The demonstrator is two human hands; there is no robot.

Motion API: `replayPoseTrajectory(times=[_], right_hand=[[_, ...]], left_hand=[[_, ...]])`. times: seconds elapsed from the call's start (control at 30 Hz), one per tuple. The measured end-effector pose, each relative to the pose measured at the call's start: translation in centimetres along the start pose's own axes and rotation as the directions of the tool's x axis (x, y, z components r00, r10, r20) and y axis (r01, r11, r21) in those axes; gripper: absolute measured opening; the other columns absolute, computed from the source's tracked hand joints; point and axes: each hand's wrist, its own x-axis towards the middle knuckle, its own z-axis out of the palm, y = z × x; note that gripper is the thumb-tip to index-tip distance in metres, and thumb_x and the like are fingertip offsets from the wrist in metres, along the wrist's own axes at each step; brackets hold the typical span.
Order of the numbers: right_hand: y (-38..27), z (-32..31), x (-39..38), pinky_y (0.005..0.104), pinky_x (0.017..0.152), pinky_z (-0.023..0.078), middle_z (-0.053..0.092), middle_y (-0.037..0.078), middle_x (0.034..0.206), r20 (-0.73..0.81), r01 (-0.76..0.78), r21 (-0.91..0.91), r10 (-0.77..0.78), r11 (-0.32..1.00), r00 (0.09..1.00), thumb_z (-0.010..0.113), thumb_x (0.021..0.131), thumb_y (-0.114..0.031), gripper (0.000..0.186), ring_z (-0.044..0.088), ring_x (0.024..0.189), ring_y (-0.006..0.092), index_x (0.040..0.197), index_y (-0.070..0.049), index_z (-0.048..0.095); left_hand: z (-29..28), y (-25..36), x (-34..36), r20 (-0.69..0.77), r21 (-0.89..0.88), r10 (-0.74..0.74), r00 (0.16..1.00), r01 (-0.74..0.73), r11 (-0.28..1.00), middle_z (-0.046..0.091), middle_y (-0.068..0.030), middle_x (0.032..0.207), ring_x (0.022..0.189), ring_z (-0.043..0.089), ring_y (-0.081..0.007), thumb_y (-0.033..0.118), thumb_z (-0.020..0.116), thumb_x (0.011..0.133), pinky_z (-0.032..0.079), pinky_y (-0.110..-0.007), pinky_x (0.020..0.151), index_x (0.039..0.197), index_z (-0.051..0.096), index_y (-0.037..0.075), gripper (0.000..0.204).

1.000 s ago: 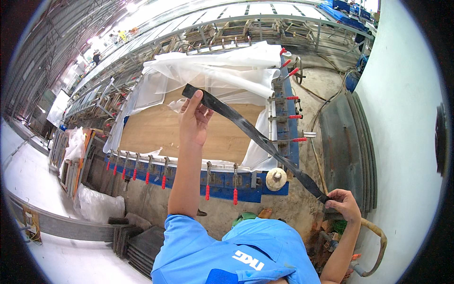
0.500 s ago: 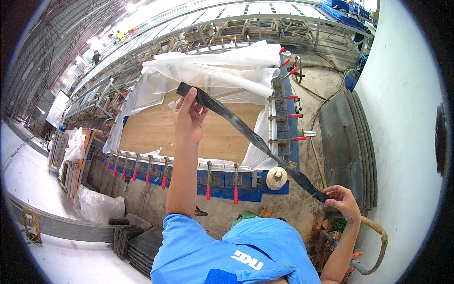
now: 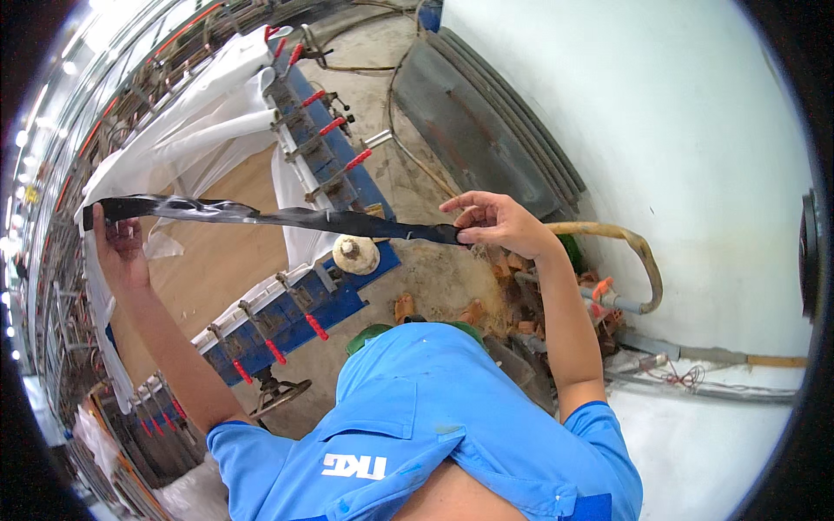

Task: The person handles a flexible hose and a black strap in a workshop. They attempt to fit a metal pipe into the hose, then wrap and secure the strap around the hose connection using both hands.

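A long, black, shiny strip [image 3: 304, 218], flexible and slightly twisted, stretches between my hands above the work table. My left hand [image 3: 124, 252] pinches its wider, flat end over the table's left part. At the narrower end, my right hand [image 3: 499, 224] holds it between thumb and finger, the other fingers lifted, out past the table's corner. Beneath the strip lies a wood-grain sheet [image 3: 221, 256], with crumpled translucent white film [image 3: 204, 130] around and partly over it.
Toggle clamps with red handles [image 3: 359, 160] line the table's blue frame [image 3: 343, 300]. A round cream knob-like piece [image 3: 356, 254] sits at its corner. Dark curved sheets [image 3: 478, 117] lean against the white wall [image 3: 686, 156]. A yellowish hose [image 3: 638, 247] and rubble [image 3: 530, 326] lie to my right.
My view has turned to the right, so the table appears farther left. The strip now runs nearly level across the view instead of steeply slanted. Both hands keep their hold on its ends.
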Motion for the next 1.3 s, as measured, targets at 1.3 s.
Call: replayPoseTrajectory(times=[1.3], right_hand=[[5.0,-1.8,-9.2,0.0249,0.079,0.049,0.067,0.000,0.091,-0.389,0.000,0.076,0.029,0.997,0.921,0.078,0.088,-0.003,0.033,0.062,0.085,0.0075,0.114,-0.008,0.058]], left_hand=[[4.5,-6.8,5.6,0.045,0.105,0.040,0.998,-0.045,0.993,0.075,-0.0038,0.101,0.081,0.066,-0.0118,0.015,0.082,0.089,0.051,-0.025,0.066,0.107,0.073,0.007,0.022]])
